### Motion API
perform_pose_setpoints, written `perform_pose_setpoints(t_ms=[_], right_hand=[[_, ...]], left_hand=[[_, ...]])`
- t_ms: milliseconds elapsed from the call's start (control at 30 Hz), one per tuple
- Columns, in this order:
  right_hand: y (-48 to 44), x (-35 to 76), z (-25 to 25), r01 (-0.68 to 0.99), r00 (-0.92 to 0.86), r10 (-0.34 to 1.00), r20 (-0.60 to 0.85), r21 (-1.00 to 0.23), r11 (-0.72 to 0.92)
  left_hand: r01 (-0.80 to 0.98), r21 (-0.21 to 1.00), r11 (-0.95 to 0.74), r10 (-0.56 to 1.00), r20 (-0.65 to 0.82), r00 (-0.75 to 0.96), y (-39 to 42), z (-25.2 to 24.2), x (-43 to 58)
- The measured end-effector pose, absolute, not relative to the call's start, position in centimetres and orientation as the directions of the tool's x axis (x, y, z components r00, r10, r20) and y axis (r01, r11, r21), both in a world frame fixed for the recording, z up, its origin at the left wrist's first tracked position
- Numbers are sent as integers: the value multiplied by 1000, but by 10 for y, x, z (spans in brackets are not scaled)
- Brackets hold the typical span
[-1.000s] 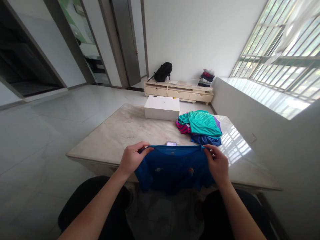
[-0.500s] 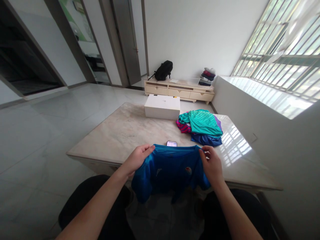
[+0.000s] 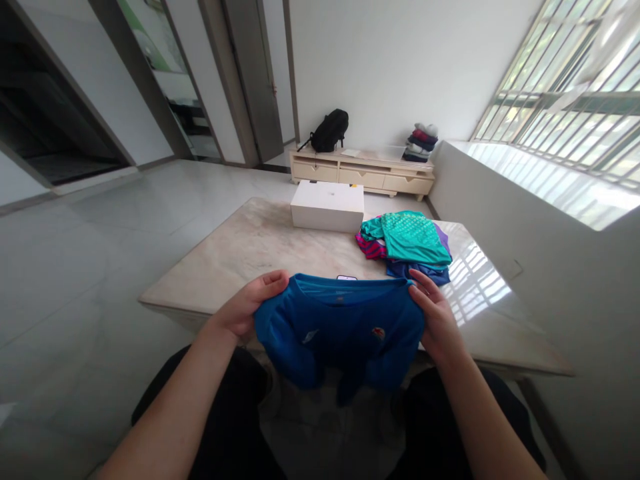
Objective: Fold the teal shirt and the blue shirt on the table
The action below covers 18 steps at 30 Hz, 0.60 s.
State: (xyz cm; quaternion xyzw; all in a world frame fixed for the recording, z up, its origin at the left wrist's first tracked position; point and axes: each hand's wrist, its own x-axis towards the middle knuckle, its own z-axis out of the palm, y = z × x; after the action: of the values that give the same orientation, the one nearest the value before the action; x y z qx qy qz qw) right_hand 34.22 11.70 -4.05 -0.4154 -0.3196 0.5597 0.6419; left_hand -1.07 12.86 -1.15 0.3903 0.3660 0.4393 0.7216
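A blue jersey (image 3: 345, 333) hangs between my two hands, its neckline uppermost and its front towards me. Two small emblems show on its chest. My left hand (image 3: 253, 301) pinches the shoulder on the left side. At the opposite shoulder, my right hand (image 3: 437, 317) grips the cloth between thumb and fingers. The lower part of the jersey droops over the table's front edge, above my knees, and fades into shadow. Just behind the collar, a phone (image 3: 347, 277) lies mostly hidden on the marble table (image 3: 225, 260).
Folded clothes (image 3: 413, 240), teal on top, lie in a pile at the table's right. A white box (image 3: 327, 207) stands at its far edge. Beyond is a low cabinet (image 3: 363, 177) bearing a black backpack (image 3: 330, 131) and a clothes stack (image 3: 420, 143). A barred window is at right.
My hands have moved farther apart, stretching the jersey's neckline wider and raising it slightly. The jersey now covers more of the phone. The view has tilted a little.
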Motion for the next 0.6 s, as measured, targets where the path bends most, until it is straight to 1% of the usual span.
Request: perform_pose_setpoints(t_ms=[100,233,367,467,533,567,600], right_hand=[[117,346,-38,-457,238,971,-8,-883,105],[118,353,-38,-436,312,950,-12,-890,132],[120,357,-39,-417,326,945,-14,-900,131],[122,358,-43,-399,327,945,-10,-908,129],[124,359,-47,-329,329,944,3,-937,117],[124,359,-50,-255,325,945,13,-962,101],[125,360,-53,-146,319,947,28,-986,78]], left_hand=[[-240,942,236,925,-142,352,129,-9,-15],[-151,979,139,960,-96,263,132,-12,-12],[-108,990,86,974,-61,218,134,-17,-8],[-108,990,94,974,-69,217,134,-21,-4],[-91,990,107,969,-83,233,134,-24,0],[-75,992,101,968,-80,237,134,-26,2],[-57,995,85,969,-69,238,134,-28,5]])
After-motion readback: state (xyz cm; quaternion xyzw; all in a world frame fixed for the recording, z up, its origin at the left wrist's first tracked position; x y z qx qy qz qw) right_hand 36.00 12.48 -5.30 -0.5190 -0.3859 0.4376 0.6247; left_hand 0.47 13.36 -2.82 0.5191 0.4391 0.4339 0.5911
